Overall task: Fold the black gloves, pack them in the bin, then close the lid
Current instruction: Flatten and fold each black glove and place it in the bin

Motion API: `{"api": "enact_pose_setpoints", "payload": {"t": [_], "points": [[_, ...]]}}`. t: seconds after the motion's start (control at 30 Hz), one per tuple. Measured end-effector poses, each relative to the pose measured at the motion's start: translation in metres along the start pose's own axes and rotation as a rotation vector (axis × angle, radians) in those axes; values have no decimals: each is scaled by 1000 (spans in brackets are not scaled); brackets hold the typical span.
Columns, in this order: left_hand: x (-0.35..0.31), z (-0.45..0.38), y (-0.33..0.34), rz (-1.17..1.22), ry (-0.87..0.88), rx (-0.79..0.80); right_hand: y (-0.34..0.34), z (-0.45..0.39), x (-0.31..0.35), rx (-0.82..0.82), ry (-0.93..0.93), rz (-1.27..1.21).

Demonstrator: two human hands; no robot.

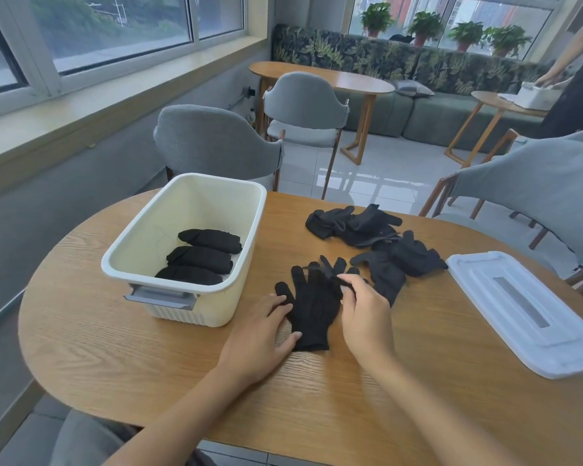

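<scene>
While our left hand (260, 334) presses the flat black knit glove (313, 307) with straight fingers on the oval wooden desk (115, 358), our right hand (364, 311) pinches its fingertip.

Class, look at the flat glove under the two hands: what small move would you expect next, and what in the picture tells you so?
Probably the right hand draws the glove fingers it pinches back toward the cuff, starting the fold. The left hand presses the cuff side flat on the table, and three folded gloves already lie in the bin.
</scene>
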State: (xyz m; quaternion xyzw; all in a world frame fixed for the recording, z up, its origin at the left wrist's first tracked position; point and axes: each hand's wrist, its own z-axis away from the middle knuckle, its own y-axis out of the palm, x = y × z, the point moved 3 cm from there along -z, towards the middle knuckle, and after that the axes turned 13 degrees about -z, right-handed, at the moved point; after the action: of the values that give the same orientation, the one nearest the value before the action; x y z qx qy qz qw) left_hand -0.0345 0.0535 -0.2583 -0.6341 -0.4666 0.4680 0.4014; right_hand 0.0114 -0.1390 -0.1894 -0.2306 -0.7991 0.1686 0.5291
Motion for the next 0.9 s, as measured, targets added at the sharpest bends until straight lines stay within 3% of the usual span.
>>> {"api": "enact_pose_setpoints", "payload": {"t": [0.5, 0.9], "points": [[-2, 3, -1, -6, -21, -40, 30, 61, -6, 150, -311, 114], [-5, 3, -5, 14, -2, -33, 36, 72, -15, 187, -363, 99]]}}
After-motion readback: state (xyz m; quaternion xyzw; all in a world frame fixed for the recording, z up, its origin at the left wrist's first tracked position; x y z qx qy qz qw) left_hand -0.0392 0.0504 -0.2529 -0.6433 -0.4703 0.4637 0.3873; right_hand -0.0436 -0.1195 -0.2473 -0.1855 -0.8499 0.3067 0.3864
